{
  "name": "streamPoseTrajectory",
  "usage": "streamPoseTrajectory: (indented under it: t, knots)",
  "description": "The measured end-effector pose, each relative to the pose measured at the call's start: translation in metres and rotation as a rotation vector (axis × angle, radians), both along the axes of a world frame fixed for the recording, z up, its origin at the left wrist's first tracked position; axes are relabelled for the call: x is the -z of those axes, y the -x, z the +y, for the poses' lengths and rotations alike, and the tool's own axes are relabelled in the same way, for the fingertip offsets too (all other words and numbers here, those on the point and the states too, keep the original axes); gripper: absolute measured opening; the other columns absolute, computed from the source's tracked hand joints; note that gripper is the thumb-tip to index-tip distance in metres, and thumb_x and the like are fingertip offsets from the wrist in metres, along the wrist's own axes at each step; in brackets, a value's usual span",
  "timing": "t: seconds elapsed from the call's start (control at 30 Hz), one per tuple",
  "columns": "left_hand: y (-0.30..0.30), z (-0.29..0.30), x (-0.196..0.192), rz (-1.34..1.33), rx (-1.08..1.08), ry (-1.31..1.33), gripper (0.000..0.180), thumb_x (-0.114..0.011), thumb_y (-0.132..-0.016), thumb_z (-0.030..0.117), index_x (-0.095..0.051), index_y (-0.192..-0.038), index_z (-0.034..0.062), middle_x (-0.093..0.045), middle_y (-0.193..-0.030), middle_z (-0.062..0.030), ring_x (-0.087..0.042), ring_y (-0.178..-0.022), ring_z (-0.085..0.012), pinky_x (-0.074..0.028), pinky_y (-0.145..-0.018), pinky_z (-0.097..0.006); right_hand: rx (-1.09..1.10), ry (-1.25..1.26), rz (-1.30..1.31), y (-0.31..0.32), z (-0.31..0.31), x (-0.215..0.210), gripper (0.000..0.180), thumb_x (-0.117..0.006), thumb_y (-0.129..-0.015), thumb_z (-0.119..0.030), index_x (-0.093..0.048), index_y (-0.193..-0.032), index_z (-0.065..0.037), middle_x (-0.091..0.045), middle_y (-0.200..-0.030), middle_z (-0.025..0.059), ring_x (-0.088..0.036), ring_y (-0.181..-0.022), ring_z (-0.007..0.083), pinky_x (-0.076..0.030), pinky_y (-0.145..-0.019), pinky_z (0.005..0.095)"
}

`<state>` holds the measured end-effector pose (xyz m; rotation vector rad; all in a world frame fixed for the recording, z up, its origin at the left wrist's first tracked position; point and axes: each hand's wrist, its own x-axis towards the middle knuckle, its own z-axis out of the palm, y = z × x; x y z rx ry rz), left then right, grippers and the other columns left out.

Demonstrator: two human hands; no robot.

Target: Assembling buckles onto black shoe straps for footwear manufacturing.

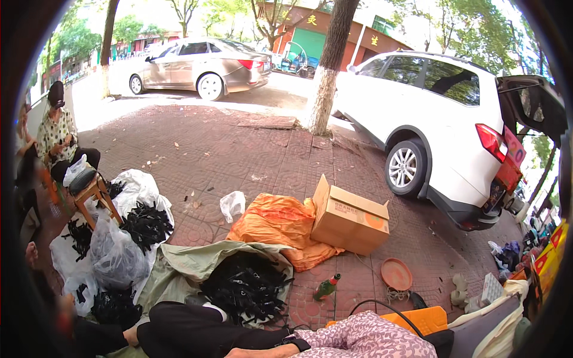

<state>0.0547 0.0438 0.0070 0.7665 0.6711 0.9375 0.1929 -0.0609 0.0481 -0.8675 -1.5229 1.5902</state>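
Neither of my hands shows its fingers or palm. Along the lower edge runs a strip of bare arm (259,352) with a black wristband (296,343); I cannot tell which arm it is. It lies against pink patterned cloth (367,337) and black trousers (203,331). Just beyond the trousers, a heap of black straps (246,289), some with metal clips, rests on a greenish sack (188,261). Another pile of black straps (147,227) lies on white sheeting (138,182) at the left, around a clear plastic bag (117,255).
An orange sack (268,224) and a cardboard box (352,221) stand ahead on the paving. Nearby are a green bottle (326,287) and an orange-brown dish (396,274). A person (58,134) sits at the left behind a wooden stool (95,197). A white car (436,131) is parked right.
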Motion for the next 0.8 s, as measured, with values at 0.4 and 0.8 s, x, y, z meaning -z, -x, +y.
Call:
streamPoseTrajectory:
  t: [0.4, 0.8]
  knots:
    - [0.019, -0.028, 0.038, 0.167, 0.373, 0.224, 0.018, -0.052, -0.095, 0.017, -0.057, -0.087, 0.0010, -0.052, -0.069, -0.0029, -0.043, -0.055, -0.0102, -0.035, -0.052, -0.027, 0.143, 0.001, 0.255, 0.009, 0.015, 0.035, 0.015, -0.069, -0.076, -0.004, -0.056, -0.072, 0.002, -0.058, -0.064, 0.0078, -0.056, -0.058, 0.0141, -0.041, -0.051, 0.0282]
    - [0.002, -0.057, 0.063, 0.194, 0.472, 0.328, 0.018, -0.054, -0.094, 0.017, -0.059, -0.091, -0.0001, -0.055, -0.070, -0.0028, -0.044, -0.055, -0.0088, -0.036, -0.052, -0.025, 0.279, 0.096, 0.386, 0.009, 0.003, 0.051, 0.014, -0.070, -0.067, -0.003, -0.057, -0.065, 0.002, -0.057, -0.056, 0.0072, -0.054, -0.051, 0.0115, -0.037, -0.044, 0.0275]
